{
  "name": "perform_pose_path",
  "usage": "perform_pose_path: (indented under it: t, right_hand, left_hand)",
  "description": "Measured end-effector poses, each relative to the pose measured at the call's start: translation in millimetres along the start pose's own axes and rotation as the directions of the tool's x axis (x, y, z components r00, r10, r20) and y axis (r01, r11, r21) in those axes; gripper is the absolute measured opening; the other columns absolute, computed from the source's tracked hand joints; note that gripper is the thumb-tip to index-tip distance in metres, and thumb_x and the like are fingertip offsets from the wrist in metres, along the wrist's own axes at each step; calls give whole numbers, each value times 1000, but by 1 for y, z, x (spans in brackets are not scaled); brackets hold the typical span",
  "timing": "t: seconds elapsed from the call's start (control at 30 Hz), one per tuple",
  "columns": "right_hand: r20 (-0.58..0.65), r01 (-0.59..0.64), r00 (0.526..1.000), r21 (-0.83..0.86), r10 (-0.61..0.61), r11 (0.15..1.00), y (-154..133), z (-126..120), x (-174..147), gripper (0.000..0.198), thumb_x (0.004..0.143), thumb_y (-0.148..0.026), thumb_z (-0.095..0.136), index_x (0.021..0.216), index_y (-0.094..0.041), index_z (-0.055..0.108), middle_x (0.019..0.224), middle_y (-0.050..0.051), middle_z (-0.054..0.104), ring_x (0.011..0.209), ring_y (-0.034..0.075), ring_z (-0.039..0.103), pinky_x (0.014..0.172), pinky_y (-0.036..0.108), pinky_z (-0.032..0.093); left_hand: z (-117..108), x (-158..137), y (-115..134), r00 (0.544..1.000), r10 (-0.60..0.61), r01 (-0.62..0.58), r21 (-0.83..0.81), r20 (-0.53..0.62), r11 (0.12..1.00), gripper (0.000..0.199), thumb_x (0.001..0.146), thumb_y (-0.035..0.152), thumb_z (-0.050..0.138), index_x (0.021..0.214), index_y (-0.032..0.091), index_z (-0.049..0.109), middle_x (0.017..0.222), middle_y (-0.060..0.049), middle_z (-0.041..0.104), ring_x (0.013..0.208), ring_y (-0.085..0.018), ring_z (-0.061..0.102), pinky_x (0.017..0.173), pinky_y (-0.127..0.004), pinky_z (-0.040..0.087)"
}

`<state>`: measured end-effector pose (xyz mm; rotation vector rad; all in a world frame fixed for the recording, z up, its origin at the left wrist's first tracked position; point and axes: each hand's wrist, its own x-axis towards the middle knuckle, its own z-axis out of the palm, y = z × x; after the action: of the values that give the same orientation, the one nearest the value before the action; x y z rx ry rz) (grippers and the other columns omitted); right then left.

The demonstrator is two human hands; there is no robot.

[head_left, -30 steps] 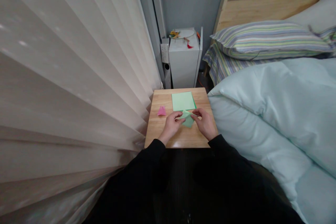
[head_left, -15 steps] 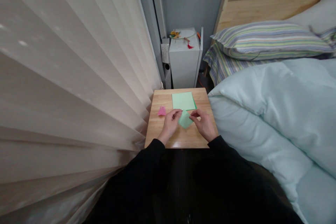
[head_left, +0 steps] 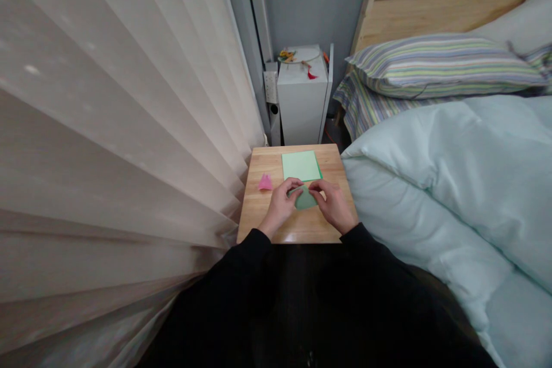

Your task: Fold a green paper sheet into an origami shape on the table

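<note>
A small folded piece of green paper (head_left: 305, 200) is held between my two hands, just above the wooden table (head_left: 293, 234). My left hand (head_left: 282, 201) pinches its left upper side between thumb and fingers. On the other side, my right hand (head_left: 332, 202) grips the right upper edge the same way. Behind the hands lies a stack of light green square paper (head_left: 301, 165), with a darker green edge showing at its right. A small folded pink paper (head_left: 265, 182) rests left of my left hand.
Pale curtains (head_left: 181, 126) hang close along the table's left side. A bed with a light blue quilt (head_left: 431, 184) borders the right. Beyond the table stands a white cabinet (head_left: 302, 109) with small decorations on top.
The top of the green paper has tilted or folded over, so it looks shorter and darker. Both hands have drawn slightly closer together at its upper edge.
</note>
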<state>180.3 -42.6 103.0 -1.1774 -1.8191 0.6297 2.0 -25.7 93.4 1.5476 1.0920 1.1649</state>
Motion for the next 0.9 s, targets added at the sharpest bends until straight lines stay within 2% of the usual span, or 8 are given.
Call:
perform_pose_path:
  t: [0.23,0.37,0.57,0.9]
  right_hand:
    - [-8,91,996,-63,-92,994,-5,-1,1,17,97,-15,47,90,-21,61,89,7,64,86,23,62,80,35,48]
    - [-6,72,997,-93,-73,993,-5,0,0,17,98,-15,46,90,-21,60,90,7,63,86,24,61,80,36,47]
    - [8,-2,1000,-53,2,999,-1,3,-2,6,94,-18,55,93,-22,60,87,6,67,83,23,64,77,35,48]
    - [-9,26,1000,-148,-28,989,-1,2,-3,8,93,-18,57,88,-22,62,85,6,68,82,24,64,77,35,48]
  left_hand:
    - [0,-1,3,999,39,-40,87,7,995,4,89,16,64,90,17,68,91,-4,72,89,-18,67,84,-31,51]
    - [1,-1,4,999,38,-37,73,-9,997,5,87,14,65,89,18,67,89,-3,71,87,-17,66,81,-29,50]
    - [1,-1,5,1000,13,-11,66,-25,998,4,85,14,66,84,18,65,84,-1,68,82,-16,64,77,-27,48]
    - [2,0,2,998,-52,51,-44,-20,998,4,89,17,63,88,17,67,86,-3,69,81,-16,64,75,-26,47]
